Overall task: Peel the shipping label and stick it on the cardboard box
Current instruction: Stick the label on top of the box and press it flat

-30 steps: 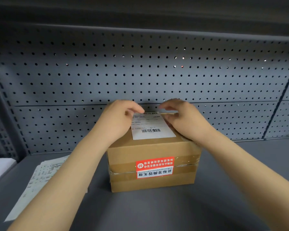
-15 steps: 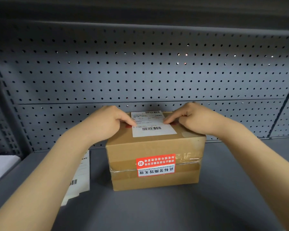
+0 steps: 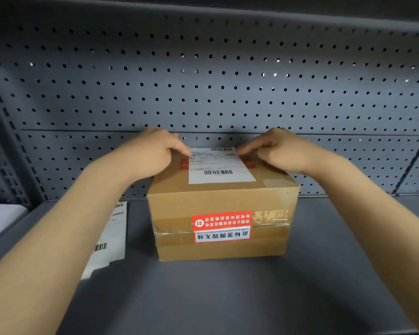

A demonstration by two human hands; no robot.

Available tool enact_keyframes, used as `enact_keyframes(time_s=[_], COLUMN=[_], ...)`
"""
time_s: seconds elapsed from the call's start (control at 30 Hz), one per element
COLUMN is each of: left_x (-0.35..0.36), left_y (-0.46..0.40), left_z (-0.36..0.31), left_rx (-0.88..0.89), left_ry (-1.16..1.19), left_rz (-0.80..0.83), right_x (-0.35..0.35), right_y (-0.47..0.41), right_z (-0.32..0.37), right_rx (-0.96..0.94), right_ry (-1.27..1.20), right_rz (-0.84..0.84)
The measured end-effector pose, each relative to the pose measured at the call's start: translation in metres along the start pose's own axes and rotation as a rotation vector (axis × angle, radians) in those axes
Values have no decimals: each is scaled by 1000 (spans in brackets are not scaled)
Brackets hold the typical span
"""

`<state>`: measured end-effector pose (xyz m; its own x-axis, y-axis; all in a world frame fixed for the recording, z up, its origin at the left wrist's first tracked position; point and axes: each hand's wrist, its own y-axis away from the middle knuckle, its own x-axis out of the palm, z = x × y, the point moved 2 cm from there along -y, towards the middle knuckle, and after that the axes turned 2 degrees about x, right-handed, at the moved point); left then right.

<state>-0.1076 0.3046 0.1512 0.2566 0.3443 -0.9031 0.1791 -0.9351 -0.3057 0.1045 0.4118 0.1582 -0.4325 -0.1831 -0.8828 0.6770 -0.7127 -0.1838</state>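
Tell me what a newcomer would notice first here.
A cardboard box sits mid-shelf, with a white shipping label on its top. The left hand and right hand press fingertips on the label's far corners. A red and white seal sticker marks the box's front face.

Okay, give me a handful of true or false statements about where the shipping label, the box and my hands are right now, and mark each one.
1. The shipping label lies on top of the cardboard box. True.
2. The left hand and right hand press the label's far corners. True.
3. The red and white sticker is on the box's top. False: it is on the front face.
4. Label sheets lie on the shelf to the right of the box. False: they lie to its left.
5. The box hangs on the pegboard. False: it rests on the shelf.
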Motion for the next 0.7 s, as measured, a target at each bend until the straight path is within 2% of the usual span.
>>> enact_keyframes(time_s=[0.13,0.27,0.37,0.47,0.57,0.7], left_x=[14,17,7,8,21,23], left_y=[-14,-18,-15,-20,-28,-29], left_z=[-19,-4,11,4,-17,-12], left_rx=[91,10,-56,-43,32,11], left_ry=[61,33,44,63,82,17], left_rz=[55,103,39,-18,47,58], right_x=[14,12,-1,-2,14,17], right_y=[-14,-20,-15,-20,-30,-34], right_z=[16,2,-13,-6,10,5], right_rx=[-74,-37,12,-1,-66,-64], right_ry=[-61,21,8,34,16,42], right_rz=[57,65,20,-23,23,37])
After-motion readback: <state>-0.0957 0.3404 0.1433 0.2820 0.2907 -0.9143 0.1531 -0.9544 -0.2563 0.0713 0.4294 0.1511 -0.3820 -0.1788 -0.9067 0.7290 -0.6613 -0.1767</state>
